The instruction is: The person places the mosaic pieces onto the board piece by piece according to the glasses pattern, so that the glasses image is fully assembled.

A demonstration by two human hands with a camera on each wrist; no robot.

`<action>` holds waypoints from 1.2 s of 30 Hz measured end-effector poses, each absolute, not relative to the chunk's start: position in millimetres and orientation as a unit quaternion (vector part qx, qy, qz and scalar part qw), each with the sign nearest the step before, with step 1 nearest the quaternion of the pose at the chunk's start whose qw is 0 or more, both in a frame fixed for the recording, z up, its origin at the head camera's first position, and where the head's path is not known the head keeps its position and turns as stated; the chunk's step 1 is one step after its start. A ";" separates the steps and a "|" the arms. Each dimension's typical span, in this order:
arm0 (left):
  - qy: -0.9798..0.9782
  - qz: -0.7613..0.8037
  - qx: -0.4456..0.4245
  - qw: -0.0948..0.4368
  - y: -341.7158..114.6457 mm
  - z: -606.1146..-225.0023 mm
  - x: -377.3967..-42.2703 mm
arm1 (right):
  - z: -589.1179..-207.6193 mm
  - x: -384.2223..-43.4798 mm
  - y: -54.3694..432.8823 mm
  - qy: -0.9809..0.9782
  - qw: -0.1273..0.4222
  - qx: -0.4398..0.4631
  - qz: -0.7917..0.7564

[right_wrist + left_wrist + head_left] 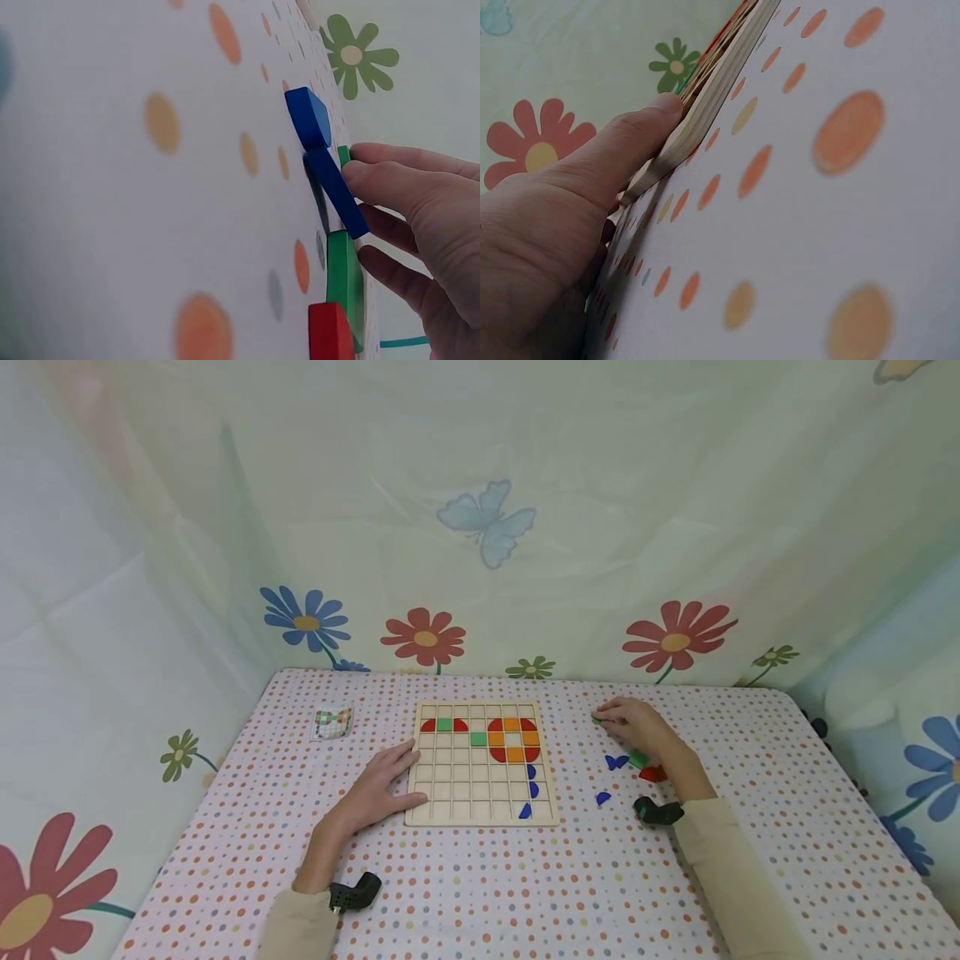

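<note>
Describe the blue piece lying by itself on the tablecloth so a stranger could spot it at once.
Find the wooden grid board on the dotted table, then look past its right edge. Between the board and the right-hand black device lies a small blue piece. Unlike the pair of blue pieces beyond it, it sits alone.

Head view looks down; close wrist views graze the same tabletop (450, 893).

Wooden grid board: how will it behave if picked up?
The wooden grid board is probably stiff: its edge looks thick. Its blue half-round tiles may slide off if tilted, nothing covering them. Rolling seems unlikely: it's broad, flat.
</note>
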State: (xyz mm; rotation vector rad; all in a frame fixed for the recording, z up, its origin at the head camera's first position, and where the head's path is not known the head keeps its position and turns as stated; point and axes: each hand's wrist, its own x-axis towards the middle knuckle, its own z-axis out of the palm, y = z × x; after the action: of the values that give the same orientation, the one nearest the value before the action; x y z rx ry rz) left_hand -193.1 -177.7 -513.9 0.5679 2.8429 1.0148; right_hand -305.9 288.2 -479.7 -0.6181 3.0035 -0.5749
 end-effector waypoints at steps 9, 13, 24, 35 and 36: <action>0.927 0.322 0.188 0.031 -178.1 -513.4 -195.0 | -480.0 -306.2 280.4 0.956 -0.038 -0.168 -0.238; 0.929 0.316 0.189 0.034 -178.9 -513.5 -195.5 | -473.1 -308.2 258.8 0.931 -0.094 -0.209 -0.284; 0.927 0.322 0.191 0.039 -177.5 -514.9 -195.9 | -434.0 -292.7 144.4 0.896 -0.108 -0.349 -0.252; 0.926 0.323 0.189 0.039 -179.1 -515.9 -195.8 | -441.2 -289.1 61.0 0.867 -0.042 -0.448 -0.216; 0.925 0.325 0.190 0.038 -179.6 -516.0 -195.5 | -443.8 -289.3 55.6 0.865 -0.037 -0.454 -0.211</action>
State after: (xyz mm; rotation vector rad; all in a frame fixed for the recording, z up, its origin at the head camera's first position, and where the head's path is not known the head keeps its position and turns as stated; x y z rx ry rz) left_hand -195.5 -179.6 -516.0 0.5838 2.8385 0.9979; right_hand -289.3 55.6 -443.8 -1.4612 2.7826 -0.6784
